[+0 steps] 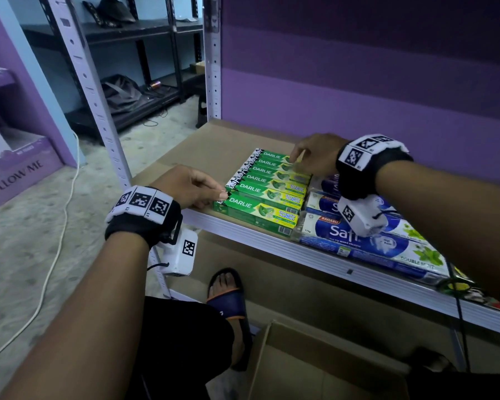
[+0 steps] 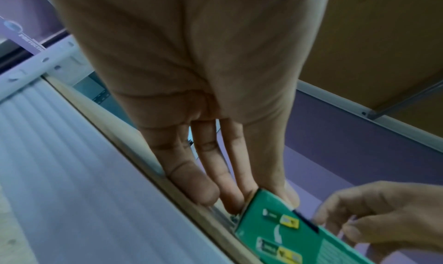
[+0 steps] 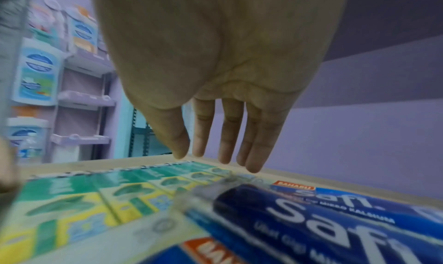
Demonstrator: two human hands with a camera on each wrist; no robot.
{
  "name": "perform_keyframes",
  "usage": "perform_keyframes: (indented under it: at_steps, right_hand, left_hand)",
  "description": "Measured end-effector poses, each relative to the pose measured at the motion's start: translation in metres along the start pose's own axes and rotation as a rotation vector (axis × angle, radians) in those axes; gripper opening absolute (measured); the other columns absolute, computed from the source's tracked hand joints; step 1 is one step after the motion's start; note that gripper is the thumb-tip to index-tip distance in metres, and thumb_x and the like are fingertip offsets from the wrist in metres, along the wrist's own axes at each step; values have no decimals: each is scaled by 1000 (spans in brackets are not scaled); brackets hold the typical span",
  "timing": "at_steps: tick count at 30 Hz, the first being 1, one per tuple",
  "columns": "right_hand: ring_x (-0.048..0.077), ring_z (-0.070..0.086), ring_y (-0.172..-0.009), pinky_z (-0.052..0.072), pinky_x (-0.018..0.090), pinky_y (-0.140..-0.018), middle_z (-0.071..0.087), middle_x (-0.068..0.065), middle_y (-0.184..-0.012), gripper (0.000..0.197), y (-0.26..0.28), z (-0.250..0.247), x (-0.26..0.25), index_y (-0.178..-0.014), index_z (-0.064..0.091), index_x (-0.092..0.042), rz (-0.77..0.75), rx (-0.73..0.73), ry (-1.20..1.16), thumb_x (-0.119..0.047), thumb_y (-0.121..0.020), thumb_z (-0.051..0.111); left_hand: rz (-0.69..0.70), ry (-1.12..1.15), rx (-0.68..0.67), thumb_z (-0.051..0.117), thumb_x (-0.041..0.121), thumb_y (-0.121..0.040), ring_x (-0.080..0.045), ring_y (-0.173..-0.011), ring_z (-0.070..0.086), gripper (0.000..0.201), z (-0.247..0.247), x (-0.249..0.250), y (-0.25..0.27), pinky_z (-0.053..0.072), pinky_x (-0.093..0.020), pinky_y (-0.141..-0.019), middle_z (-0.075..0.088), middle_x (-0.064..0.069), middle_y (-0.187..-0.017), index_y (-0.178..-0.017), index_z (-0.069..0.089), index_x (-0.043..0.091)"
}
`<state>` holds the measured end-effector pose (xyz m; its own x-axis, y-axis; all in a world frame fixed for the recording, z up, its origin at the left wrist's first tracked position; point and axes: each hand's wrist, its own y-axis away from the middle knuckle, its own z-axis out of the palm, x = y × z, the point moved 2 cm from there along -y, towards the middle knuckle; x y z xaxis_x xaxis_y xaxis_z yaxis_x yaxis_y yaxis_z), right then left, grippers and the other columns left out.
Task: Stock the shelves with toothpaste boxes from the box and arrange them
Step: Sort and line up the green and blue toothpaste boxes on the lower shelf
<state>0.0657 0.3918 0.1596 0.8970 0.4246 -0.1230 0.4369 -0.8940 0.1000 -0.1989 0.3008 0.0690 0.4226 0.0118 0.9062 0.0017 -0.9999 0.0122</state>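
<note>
Several green Darlie toothpaste boxes (image 1: 266, 192) lie side by side in a row on the brown shelf board (image 1: 214, 145). My left hand (image 1: 202, 192) is at their left ends, and its straight fingers (image 2: 225, 198) press against the end of a green box (image 2: 275, 230). My right hand (image 1: 312, 157) is over the right part of the farthest boxes. Its straight fingers (image 3: 223, 154) point down at the Darlie row (image 3: 107, 198). Neither hand grips anything. The open cardboard box (image 1: 315, 365) stands on the floor under the shelf.
Blue Safi toothpaste packs (image 1: 358, 241) lie right of the green row, under my right wrist. The shelf's white front rail (image 1: 243, 235) and perforated upright (image 1: 93, 90) frame the left corner. My sandalled foot (image 1: 228, 298) is below. A white cable (image 1: 55, 226) runs across the floor.
</note>
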Motion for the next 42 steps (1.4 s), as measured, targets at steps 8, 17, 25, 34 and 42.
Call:
perform_keyframes:
  at_steps: [8,17,25,34,42]
  right_hand:
    - [28,32,-145,28,34,-114,30,11,-160,58,-49,19,7,-152,33,-11,92,-82,79,-31,-101,51]
    - [39,34,-140,26,27,-100,29,34,-152,103,-57,26,-2,-145,19,19,58,-333,86,-70,-95,29]
    - [36,39,-138,33,30,-97,36,28,-152,91,-57,26,-2,-146,32,12,103,-355,62,-64,-96,39]
    - [39,56,-116,46,39,-93,59,27,-123,38,-47,24,-7,-122,59,5,31,-212,137,-26,-101,50]
    - [36,50,-128,41,35,-100,52,24,-139,42,-46,28,-8,-136,52,3,40,-167,123,-23,-103,48]
  left_hand:
    - [-84,15,-23,87,50,-44,-10,-61,66,48,-3,7,0,54,-17,-62,73,-5,-69,-82,80,20]
    - [-172,116,-24,91,28,-51,-27,-79,73,47,-4,13,7,61,-28,-75,76,-11,-91,-92,76,12]
    - [-190,66,-10,91,40,-46,-21,-68,73,47,-4,16,11,60,-24,-70,76,-13,-83,-83,79,15]
    - [-205,117,-1,89,19,-65,-19,-67,72,35,-2,21,14,59,-23,-67,76,-9,-86,-97,76,13]
    - [-218,90,32,90,20,-63,-21,-65,72,35,0,22,12,58,-20,-62,75,-13,-85,-93,75,8]
